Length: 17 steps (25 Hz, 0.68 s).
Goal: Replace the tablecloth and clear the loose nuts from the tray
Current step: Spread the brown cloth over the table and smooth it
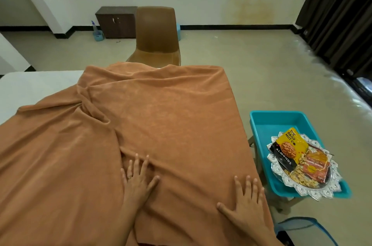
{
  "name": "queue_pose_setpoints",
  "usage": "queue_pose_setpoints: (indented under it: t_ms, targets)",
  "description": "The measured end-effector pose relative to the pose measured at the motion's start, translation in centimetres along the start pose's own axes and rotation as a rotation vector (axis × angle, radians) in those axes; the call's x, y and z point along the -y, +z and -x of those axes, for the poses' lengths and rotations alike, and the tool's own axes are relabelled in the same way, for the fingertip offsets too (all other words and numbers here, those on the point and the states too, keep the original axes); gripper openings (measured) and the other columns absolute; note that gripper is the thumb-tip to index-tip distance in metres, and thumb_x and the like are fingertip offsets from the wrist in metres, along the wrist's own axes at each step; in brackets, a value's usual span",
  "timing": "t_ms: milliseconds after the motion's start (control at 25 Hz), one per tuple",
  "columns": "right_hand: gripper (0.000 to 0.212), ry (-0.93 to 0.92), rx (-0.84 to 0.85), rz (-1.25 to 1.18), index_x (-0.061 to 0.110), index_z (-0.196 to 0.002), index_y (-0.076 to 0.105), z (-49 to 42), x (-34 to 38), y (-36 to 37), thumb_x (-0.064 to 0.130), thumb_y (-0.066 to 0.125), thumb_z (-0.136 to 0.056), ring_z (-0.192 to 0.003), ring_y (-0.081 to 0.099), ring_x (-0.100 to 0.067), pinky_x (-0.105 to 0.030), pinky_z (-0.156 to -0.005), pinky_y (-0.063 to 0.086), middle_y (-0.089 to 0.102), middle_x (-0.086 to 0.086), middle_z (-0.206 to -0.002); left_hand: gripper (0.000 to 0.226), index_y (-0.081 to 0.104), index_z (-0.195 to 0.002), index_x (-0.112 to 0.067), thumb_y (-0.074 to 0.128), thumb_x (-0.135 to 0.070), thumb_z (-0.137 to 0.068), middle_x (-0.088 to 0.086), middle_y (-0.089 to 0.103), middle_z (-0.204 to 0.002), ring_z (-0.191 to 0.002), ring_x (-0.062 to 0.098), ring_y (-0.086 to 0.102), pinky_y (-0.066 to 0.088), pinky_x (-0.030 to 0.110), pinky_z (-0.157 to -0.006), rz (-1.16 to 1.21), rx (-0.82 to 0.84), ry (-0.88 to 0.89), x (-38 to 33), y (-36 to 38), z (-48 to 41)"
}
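An orange-brown tablecloth (165, 117) covers most of the white table (30, 86), bunched in folds at the left. My left hand (136, 181) lies flat on the cloth near the front middle, fingers spread, a ring on one finger. My right hand (247, 201) presses flat on the cloth near the table's right edge. To the right, a silver ornate tray (330, 187) sits in a blue plastic tub (267, 125). On the tray lie a yellow almonds packet (285, 147), an orange packet (316, 167) and loose nuts (300, 177).
A brown chair (156, 34) stands behind the table. A dark cabinet (116, 21) and a small blue bucket (98, 35) are by the far wall. Dark curtains (342, 14) hang at the right. The tub rests on a stool. A blue mesh item (302, 227) is at the lower right.
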State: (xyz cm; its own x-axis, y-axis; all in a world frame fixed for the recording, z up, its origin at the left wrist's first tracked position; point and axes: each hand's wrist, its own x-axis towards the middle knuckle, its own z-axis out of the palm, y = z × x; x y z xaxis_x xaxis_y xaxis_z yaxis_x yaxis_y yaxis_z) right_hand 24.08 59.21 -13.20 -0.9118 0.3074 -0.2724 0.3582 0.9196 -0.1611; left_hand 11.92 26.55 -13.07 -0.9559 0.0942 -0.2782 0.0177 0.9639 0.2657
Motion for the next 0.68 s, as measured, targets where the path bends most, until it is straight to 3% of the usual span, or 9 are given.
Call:
queue_pose_setpoints:
  t_ms: [80, 160, 200, 280, 360, 560, 680]
  targets:
    - [0.101, -0.102, -0.063, -0.032, 0.025, -0.152, 0.006, -1.2, 2.5, -0.6, 0.086, 0.022, -0.074, -0.146, -0.007, -0.028, -0.042, -0.114, -0.014, 0.0, -0.016, -0.158, 0.093, 0.031, -0.147, -0.029, 0.004, -0.083, -0.077, 0.011, 0.027, -0.155, -0.137, 0.041, 0.029, 0.019, 0.067, -0.106, 0.003, -0.011, -0.123, 1.6, -0.6, 0.6]
    - [0.095, -0.243, -0.025, -0.063, 0.028, -0.149, -0.014, -3.0, 5.4, -0.2, 0.082, 0.017, -0.078, -0.143, -0.023, -0.021, -0.039, -0.113, -0.02, -0.023, -0.006, -0.156, 0.1, 0.014, -0.15, -0.036, 0.007, -0.091, -0.067, 0.007, 0.01, -0.16, -0.143, 0.042, 0.012, 0.004, 0.067, -0.108, 0.05, -0.025, -0.279, 3.4, -1.4, 1.3]
    - [0.094, -0.288, -0.023, -0.061, 0.028, -0.15, -0.013, -3.5, 6.8, 0.3, 0.082, 0.017, -0.078, -0.143, -0.022, -0.022, -0.041, -0.113, -0.018, -0.022, -0.004, -0.156, 0.1, 0.0, -0.149, -0.042, 0.015, -0.093, -0.064, 0.003, -0.001, -0.16, -0.144, 0.04, 0.002, -0.001, 0.067, -0.107, 0.078, -0.036, -0.355, 4.3, -1.5, 1.6]
    - [0.092, -0.316, 0.017, -0.009, 0.029, -0.152, 0.008, -3.9, 8.5, 1.6, 0.083, 0.022, -0.078, -0.146, -0.003, -0.027, -0.047, -0.114, -0.008, 0.001, -0.005, -0.159, 0.106, -0.02, -0.143, -0.047, 0.034, -0.091, -0.063, -0.006, -0.012, -0.159, -0.145, 0.035, -0.011, -0.006, 0.069, -0.106, 0.173, -0.023, -0.421, 6.1, -1.4, 2.4]
    - [0.089, -0.295, 0.063, 0.033, 0.027, -0.149, 0.025, -3.6, 8.5, 2.6, 0.081, 0.026, -0.078, -0.143, 0.012, -0.03, -0.05, -0.113, 0.003, 0.022, -0.007, -0.156, 0.116, -0.03, -0.138, -0.047, 0.041, -0.091, -0.058, -0.013, -0.016, -0.157, -0.144, 0.03, -0.017, -0.011, 0.067, -0.105, 0.238, 0.003, -0.38, 7.4, -1.3, 3.0]
    - [0.087, -0.274, 0.036, 0.065, 0.027, -0.148, 0.029, -3.0, 7.7, 3.0, 0.08, 0.026, -0.079, -0.143, 0.016, -0.03, -0.05, -0.113, 0.005, 0.025, -0.006, -0.156, 0.122, -0.03, -0.138, -0.046, 0.037, -0.096, -0.05, -0.012, -0.025, -0.155, -0.144, 0.025, -0.021, -0.013, 0.062, -0.108, 0.251, 0.004, -0.294, 10.5, -1.8, 2.8]
    - [0.088, -0.229, -0.009, 0.018, 0.01, -0.142, 0.04, -2.7, 11.1, 3.3, 0.074, 0.023, -0.083, -0.14, 0.018, -0.036, -0.051, -0.112, 0.007, 0.035, -0.019, -0.149, 0.122, -0.021, -0.144, -0.042, 0.036, -0.095, -0.05, -0.012, -0.021, -0.156, -0.145, 0.023, -0.018, -0.013, 0.059, -0.109, 0.267, 0.011, -0.284, 12.1, -2.7, 1.7]
